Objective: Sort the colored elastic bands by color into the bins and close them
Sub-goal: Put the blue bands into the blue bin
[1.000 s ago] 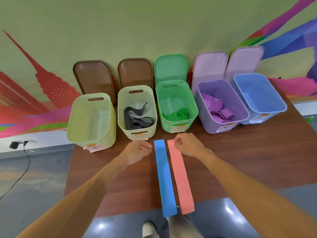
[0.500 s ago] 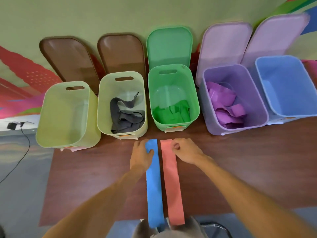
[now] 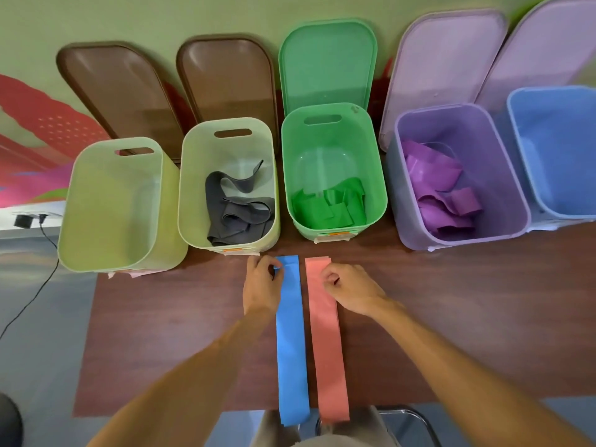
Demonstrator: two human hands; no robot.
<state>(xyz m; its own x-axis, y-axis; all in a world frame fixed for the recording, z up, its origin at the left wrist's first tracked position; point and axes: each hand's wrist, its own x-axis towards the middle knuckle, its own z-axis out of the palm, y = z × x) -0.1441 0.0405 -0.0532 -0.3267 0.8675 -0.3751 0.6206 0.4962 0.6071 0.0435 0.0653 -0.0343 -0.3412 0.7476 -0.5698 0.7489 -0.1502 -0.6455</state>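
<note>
A blue band (image 3: 291, 343) and a pink band (image 3: 327, 343) lie side by side on the brown table (image 3: 451, 317), hanging over its near edge. My left hand (image 3: 262, 285) pinches the far left edge of the blue band. My right hand (image 3: 350, 288) pinches the far right edge of the pink band. Five open bins stand in a row behind: an empty pale yellow-green bin (image 3: 80, 204), a pale bin (image 3: 193, 175) with grey bands (image 3: 235, 214), a green bin (image 3: 377, 175) with green bands (image 3: 329, 204), a purple bin (image 3: 503, 175) with purple bands (image 3: 442, 195), and an empty blue bin (image 3: 529, 150).
Lids lean on the wall behind the bins: two brown lids (image 3: 122, 91) (image 3: 229, 82), a green lid (image 3: 327, 62), two lilac lids (image 3: 445, 59) (image 3: 548, 50). A cable (image 3: 32, 295) runs over the floor at the left. A chair frame (image 3: 406, 417) shows below the table edge.
The view has tilted down and moved closer to the bins. My left hand's fingers have curled onto the blue band's edge; my right hand stays on the pink band.
</note>
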